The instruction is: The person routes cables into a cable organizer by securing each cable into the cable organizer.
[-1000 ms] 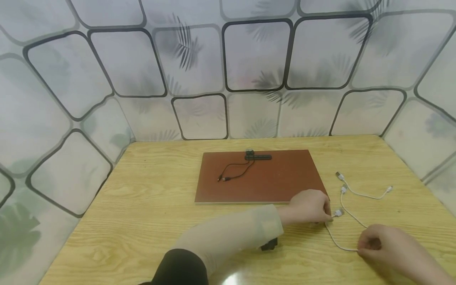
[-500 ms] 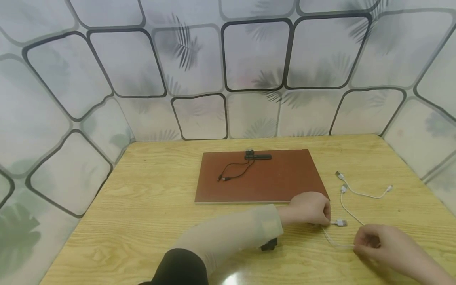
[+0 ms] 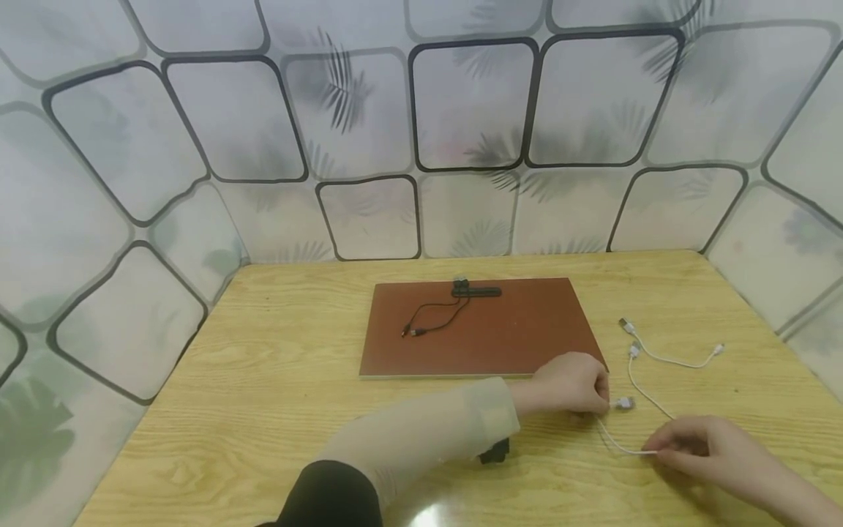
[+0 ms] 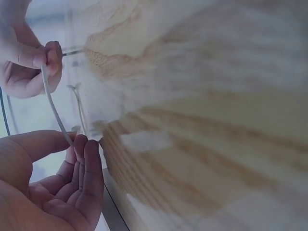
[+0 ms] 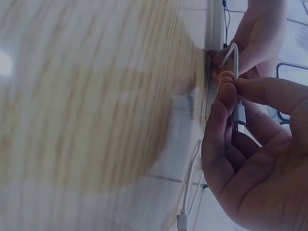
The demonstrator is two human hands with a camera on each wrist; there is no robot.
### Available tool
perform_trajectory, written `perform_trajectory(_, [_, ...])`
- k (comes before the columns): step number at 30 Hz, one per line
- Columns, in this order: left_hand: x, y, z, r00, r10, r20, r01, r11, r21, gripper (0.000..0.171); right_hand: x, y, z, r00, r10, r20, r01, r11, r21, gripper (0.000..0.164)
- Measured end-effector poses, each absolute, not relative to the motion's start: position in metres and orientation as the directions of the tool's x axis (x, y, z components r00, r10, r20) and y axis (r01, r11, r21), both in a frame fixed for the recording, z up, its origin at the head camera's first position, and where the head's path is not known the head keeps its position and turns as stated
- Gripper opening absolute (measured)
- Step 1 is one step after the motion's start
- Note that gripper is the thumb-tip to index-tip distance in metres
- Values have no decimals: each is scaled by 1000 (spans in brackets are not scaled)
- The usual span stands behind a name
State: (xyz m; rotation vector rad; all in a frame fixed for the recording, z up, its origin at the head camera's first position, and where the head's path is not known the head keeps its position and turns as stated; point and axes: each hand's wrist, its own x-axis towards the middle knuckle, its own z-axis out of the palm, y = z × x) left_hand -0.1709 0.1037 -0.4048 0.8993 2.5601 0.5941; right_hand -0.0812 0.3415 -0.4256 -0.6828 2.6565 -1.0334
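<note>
In the head view my left hand (image 3: 571,384) pinches a white USB cable (image 3: 622,448) close to its plug (image 3: 624,403), which sticks out to the right. The cable sags in a short curve to my right hand (image 3: 714,454), whose thumb and fingertips pinch it. The left wrist view shows my left hand (image 4: 62,180) below, the cable (image 4: 54,107) rising to the other hand. In the right wrist view my right hand (image 5: 262,159) grips the cable (image 5: 236,57); a white plug (image 5: 239,114) shows behind its fingers. A second white cable (image 3: 648,395) runs up to or under my right hand; which, I cannot tell.
Another white USB cable (image 3: 672,359) lies farther back on the wooden table (image 3: 276,388). Black cables (image 3: 443,327) and a black strip (image 3: 484,292) lie on a brown board (image 3: 487,329). A small black object (image 3: 494,452) shows beside my left forearm. Patterned curtains (image 3: 369,132) surround the table.
My right hand has shifted slightly left, nearer my left hand. The plug beside my left hand dipped and turned, then rose a little. The left hand has barely moved.
</note>
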Motion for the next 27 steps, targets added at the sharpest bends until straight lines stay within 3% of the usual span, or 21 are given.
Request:
perform_trajectory(4, [-174, 102, -404, -732, 660, -169, 510, 696, 506, 16, -81, 342, -426, -872, -488, -34, -323, 627, -709, 18])
perform_trajectory(9, [-177, 102, -403, -755, 639, -151, 492, 703, 513, 11, -83, 345, -425, -893, -425, -144, -192, 652, -733, 14])
perform_trajectory(20, [-179, 95, -401, -774, 619, -134, 434, 673, 600, 11, -89, 338, -412, -863, -358, -357, 52, 639, -768, 35])
perform_trajectory(27, [-183, 87, -400, -774, 616, -148, 383, 641, 666, 9, -91, 335, -412, -847, -383, -369, 77, 598, -798, 38])
